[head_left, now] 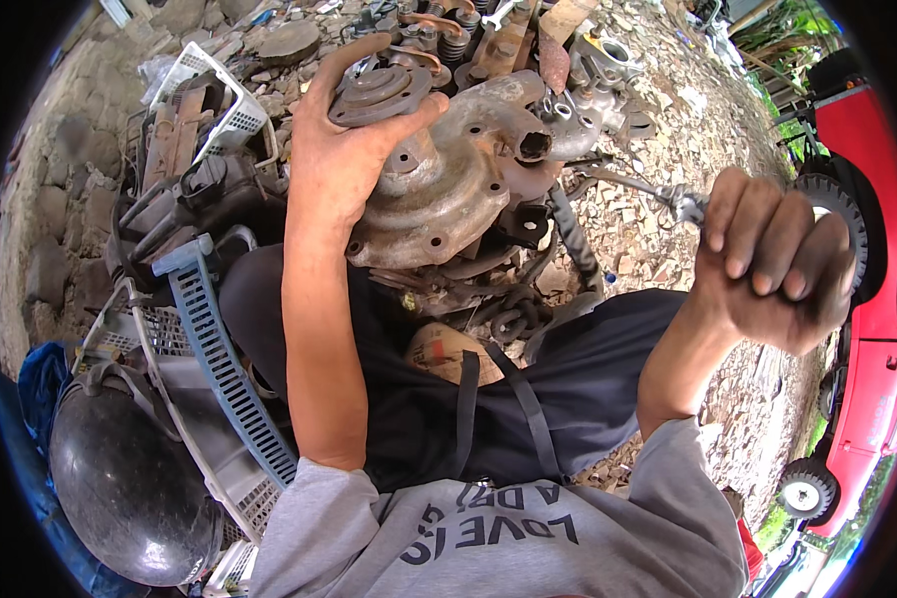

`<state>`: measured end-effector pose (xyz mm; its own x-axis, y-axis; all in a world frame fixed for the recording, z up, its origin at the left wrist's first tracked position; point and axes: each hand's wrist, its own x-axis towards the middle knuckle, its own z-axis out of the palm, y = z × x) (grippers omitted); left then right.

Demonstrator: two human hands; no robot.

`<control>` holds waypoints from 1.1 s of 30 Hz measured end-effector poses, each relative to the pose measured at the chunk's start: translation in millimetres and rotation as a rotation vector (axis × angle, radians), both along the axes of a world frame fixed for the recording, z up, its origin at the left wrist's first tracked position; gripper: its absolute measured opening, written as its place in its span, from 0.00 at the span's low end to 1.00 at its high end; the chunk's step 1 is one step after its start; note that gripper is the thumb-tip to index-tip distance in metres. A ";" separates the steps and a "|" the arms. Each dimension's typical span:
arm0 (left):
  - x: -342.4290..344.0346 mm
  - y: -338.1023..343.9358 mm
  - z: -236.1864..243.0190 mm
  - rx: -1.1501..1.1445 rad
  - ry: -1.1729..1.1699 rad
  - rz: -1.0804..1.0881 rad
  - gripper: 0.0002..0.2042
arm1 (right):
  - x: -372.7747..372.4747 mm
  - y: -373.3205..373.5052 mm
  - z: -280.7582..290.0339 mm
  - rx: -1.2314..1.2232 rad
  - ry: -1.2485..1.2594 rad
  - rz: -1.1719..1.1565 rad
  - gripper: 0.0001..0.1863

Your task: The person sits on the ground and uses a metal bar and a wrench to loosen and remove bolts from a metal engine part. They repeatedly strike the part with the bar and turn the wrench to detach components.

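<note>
My left hand (334, 149) grips a rusty cast-metal pump housing (448, 184) by its round flanged hub, holding it up over my lap. The housing has a curved pipe outlet pointing right. My right hand (772, 264) is closed in a fist around the handle of a metal wrench (658, 194). The wrench shaft reaches left toward the housing's outlet side. Dark hoses and a chain-like part (513, 319) hang below the housing.
A blue-grey plastic crate (224, 369) and a black round tank (120, 488) sit at my left. A white basket (219, 95) holds rusty scrap. Engine parts and springs (468, 40) lie ahead on rubble ground. A red vehicle (872, 329) stands at the right.
</note>
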<state>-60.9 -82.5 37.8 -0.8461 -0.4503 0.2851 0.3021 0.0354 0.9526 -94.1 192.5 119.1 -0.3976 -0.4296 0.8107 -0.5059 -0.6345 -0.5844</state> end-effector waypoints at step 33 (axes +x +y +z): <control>3.9 8.8 2.5 -0.125 -0.004 0.019 0.32 | 7.6 -51.4 -47.4 0.227 0.002 -0.371 0.20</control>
